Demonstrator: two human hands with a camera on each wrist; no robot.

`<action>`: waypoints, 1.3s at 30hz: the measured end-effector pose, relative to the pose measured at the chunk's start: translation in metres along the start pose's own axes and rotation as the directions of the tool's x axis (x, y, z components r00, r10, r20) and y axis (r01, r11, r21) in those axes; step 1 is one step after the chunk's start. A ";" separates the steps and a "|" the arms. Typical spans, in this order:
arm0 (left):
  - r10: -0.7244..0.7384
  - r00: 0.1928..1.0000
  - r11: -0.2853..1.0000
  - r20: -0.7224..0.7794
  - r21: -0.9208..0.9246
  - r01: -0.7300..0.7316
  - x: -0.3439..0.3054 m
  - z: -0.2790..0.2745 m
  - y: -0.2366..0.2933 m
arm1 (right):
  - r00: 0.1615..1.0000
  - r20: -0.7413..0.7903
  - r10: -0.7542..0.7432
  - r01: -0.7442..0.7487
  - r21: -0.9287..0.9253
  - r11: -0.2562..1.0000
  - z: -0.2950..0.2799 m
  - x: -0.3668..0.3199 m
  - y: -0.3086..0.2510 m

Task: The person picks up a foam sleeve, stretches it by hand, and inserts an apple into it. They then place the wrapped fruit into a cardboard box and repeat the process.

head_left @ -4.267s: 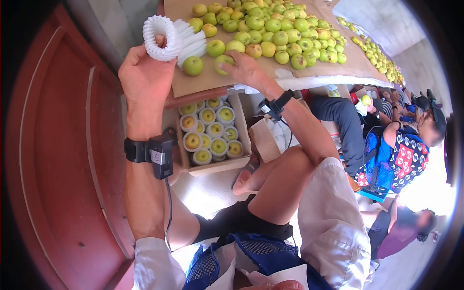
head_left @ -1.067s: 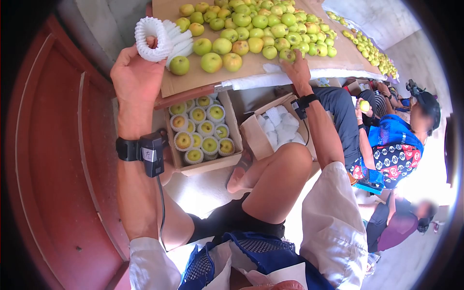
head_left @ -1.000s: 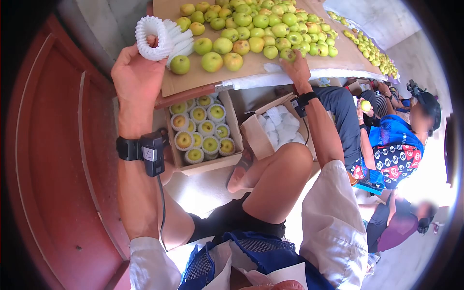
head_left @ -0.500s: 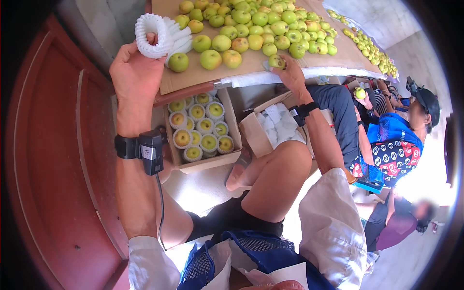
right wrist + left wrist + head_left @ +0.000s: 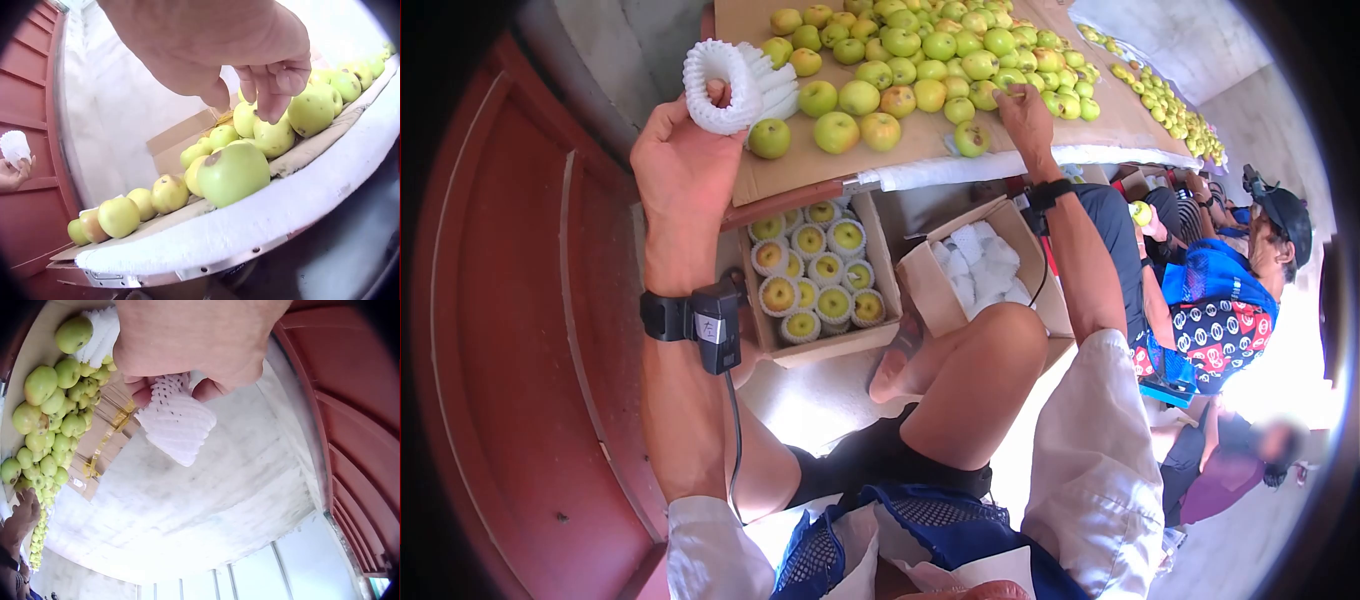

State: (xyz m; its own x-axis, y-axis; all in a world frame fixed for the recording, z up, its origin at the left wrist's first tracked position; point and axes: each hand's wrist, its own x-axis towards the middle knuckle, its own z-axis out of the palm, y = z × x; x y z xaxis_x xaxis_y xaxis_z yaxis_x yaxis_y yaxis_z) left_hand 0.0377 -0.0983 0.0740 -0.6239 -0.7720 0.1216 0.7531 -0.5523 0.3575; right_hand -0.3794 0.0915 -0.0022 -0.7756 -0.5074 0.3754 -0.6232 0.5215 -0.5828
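My left hand (image 5: 690, 165) holds a white foam fruit net (image 5: 722, 88) by its lower part, its ring-shaped mouth facing me. In the left wrist view, the fingertips pinch that net's narrowed end. My right hand (image 5: 1028, 122) is at the near edge of a heap of green-yellow apples (image 5: 940, 45). Its fingers bend loosely down over the apples, and its fingertips overlap one apple (image 5: 273, 136) in the right wrist view. Close by, a green apple with a brown spot (image 5: 234, 175) lies apart at the cardboard's front edge.
More foam nets (image 5: 772, 88) lie beside the left hand. Below the table are a carton (image 5: 825, 348) of netted apples and another carton (image 5: 928, 290) of white foam pieces. A red door (image 5: 520, 300) stands at left. Another person (image 5: 1230, 290) sits at right, holding an apple.
The right hand held the spotted apple half a second ago. It has let it go near the table edge and moved back and right to the heap. The left hand still holds the net.
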 end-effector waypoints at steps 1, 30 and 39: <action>-0.011 1.000 1.000 0.003 -0.006 0.011 0.002 -0.002 0.000 | 1.000 -0.016 -0.003 0.003 -0.026 1.000 0.002 0.010 -0.003; 0.009 1.000 0.997 0.004 0.071 -0.009 -0.006 -0.004 0.009 | 0.952 0.208 -0.223 0.015 0.699 0.715 -0.004 0.058 -0.042; 0.038 0.999 0.998 0.017 0.057 -0.039 -0.009 0.000 0.012 | 0.848 0.477 -0.231 -0.269 0.762 0.589 -0.023 0.006 -0.069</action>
State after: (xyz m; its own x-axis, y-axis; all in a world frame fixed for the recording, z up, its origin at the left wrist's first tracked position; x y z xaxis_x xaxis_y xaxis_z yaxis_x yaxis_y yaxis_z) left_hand 0.0523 -0.0973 0.0772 -0.5984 -0.7870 0.1504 0.7636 -0.5033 0.4044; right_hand -0.3438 0.0679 0.0566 -0.4656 -0.8783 0.1089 -0.0820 -0.0797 -0.9934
